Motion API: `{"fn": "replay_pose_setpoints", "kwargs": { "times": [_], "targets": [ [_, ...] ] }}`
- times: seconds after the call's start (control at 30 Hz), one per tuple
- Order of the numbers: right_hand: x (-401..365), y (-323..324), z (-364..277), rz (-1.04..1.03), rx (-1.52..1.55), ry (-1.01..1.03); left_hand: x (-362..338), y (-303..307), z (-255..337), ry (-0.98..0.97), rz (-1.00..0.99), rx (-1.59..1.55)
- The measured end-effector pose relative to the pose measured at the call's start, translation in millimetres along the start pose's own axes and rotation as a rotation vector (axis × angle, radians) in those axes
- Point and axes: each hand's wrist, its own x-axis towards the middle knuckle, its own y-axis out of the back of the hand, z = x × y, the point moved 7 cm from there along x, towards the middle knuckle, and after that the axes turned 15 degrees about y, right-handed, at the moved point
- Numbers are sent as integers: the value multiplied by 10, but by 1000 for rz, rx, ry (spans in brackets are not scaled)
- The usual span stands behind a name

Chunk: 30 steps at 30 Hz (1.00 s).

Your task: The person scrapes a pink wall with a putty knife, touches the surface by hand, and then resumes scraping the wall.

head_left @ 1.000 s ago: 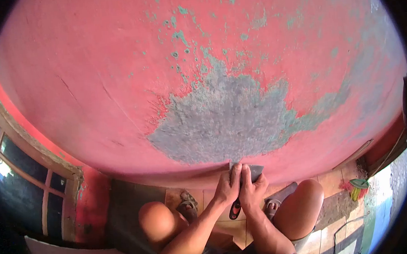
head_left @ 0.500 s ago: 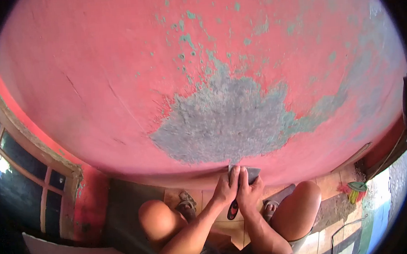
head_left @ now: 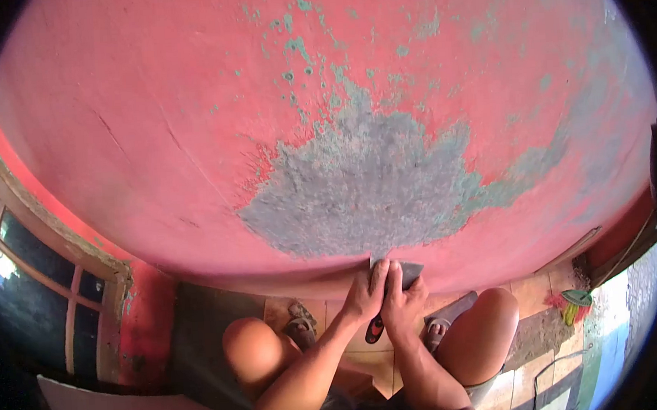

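Both my hands are closed on one putty knife [head_left: 405,273], whose wide dark blade meets the lower edge of a bare grey patch [head_left: 357,188] on the pink wall [head_left: 173,72]. My left hand [head_left: 366,292] grips from the left, its thumb lying along the blade. From the other side my right hand [head_left: 403,301] holds the tool, thumb next to the left one. The black and red handle end pokes out below, between my wrists. Most of the grip is hidden by my fingers. Green flecks of older paint show above and right of the patch.
My sandalled feet and bent knees [head_left: 253,350] flank the arms on the tiled floor [head_left: 526,290]. A windowed wooden frame [head_left: 69,293] stands at the left. To the right lies a broom head [head_left: 574,303] with green, red and yellow parts.
The knife and both hands have shifted very slightly upward in view. The grey patch also sits a little differently as the camera moved. The grip stays the same.
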Motion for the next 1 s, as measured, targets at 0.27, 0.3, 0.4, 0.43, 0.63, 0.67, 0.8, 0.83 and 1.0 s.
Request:
{"fn": "replay_pose_setpoints", "kwargs": {
  "times": [0.27,0.3,0.4,0.43,0.63,0.67,0.8,0.83,1.0],
  "targets": [
    [25,19,-28,-24,-28,9,14,12,89,33,-40,56],
    [19,18,55,-46,-61,26,25,-2,5,3,-7,51],
    [6,11,7,14,41,-26,3,-19,-37,-27,34,12],
    [22,14,-51,25,70,-44,-13,-20,65,-4,8,53],
    [27,35,-36,-9,15,-28,1,-41,-90,-9,36,38],
    [39,27,-98,-1,26,-33,-5,-46,-90,-43,63,13],
    [96,37,-110,3,3,-2,-10,-28,226,11,-36,44],
    [105,24,-100,-8,16,-5,-11,-37,140,6,-30,33],
    [66,5,-108,10,39,-18,-10,-45,147,26,-67,-9]
  ]
}}
